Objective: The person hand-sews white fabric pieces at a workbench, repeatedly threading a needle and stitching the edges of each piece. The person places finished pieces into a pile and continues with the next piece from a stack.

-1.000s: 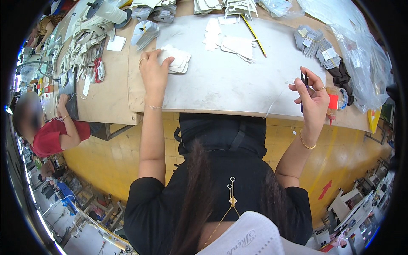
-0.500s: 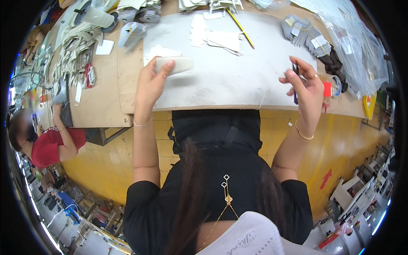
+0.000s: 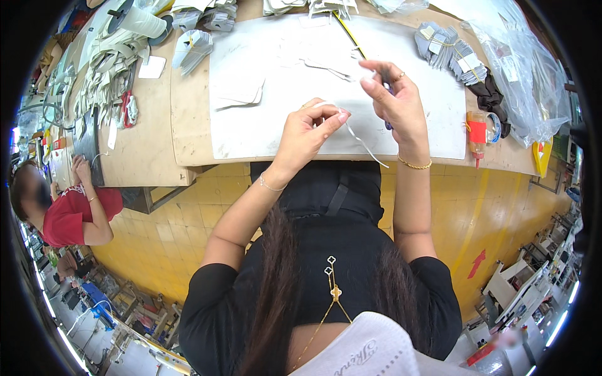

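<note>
Over the front of the white work sheet (image 3: pixel 433 135), my left hand (image 3: pixel 307 135) is closed, fingertips pinching a thin white strip (image 3: pixel 364 145). The strip's loose end dangles to the right, past the table edge. Just right of it, my right hand (image 3: pixel 401 106) is raised, its fingers curled round a slim dark purple tool (image 3: pixel 389 91). Most of that tool is hidden, so its exact kind does not show. Flat white pieces (image 3: pixel 241 91) lie stacked on the sheet's left side. More white pieces (image 3: pixel 335 66) lie partly behind my right hand.
A yellow and black stick (image 3: pixel 348 32) lies at the back. Bundled grey pieces (image 3: pixel 450 53), a bottle with a red band (image 3: pixel 477 135) and clear plastic (image 3: pixel 527 81) are at right. Red-handled scissors (image 3: pixel 129 109) and fabric strips (image 3: pixel 103 75) lie left. A person in red (image 3: pixel 84 216) works there.
My left hand has let go of the flat whitish piece, moved right and now pinches the white strip. My right hand has come left toward it, keeping the slim dark tool.
</note>
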The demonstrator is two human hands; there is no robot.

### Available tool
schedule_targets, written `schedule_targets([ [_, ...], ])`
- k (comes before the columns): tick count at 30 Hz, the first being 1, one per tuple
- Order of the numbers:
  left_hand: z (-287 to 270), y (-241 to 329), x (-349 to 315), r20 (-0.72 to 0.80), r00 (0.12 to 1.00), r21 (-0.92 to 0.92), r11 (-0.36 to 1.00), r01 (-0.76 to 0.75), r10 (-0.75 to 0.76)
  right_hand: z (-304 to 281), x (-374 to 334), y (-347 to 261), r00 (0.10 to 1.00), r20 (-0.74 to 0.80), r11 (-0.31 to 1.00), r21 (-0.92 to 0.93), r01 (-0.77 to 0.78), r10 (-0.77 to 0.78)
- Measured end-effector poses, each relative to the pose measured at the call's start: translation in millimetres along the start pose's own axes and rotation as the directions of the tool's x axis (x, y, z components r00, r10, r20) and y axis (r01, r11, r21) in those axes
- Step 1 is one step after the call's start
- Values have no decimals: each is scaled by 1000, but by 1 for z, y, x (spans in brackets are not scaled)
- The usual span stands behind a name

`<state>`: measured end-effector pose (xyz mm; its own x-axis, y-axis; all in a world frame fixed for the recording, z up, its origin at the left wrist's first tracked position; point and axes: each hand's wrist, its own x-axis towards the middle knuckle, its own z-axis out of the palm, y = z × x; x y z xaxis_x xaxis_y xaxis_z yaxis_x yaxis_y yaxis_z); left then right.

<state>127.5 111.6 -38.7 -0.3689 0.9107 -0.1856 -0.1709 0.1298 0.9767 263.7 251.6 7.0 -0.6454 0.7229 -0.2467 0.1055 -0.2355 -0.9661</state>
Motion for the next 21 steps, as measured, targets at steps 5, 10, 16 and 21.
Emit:
schedule_targets([
  [5,0,-4,-4,-21,1000,-34,999,-13,12,3,-14,26,985,128,973,-188,135,-112],
  [10,-3,-3,-8,22,999,179,983,-37,33,20,-12,38,978,85,968,-153,200,-189],
  [16,-26,-21,-23,201,860,853,348,-389,470,4,-12,22,998,57,997,-74,-24,28],
  [21,-40,-45,-33,298,824,857,245,-453,482,9,11,39,969,176,920,-381,-97,175],
])
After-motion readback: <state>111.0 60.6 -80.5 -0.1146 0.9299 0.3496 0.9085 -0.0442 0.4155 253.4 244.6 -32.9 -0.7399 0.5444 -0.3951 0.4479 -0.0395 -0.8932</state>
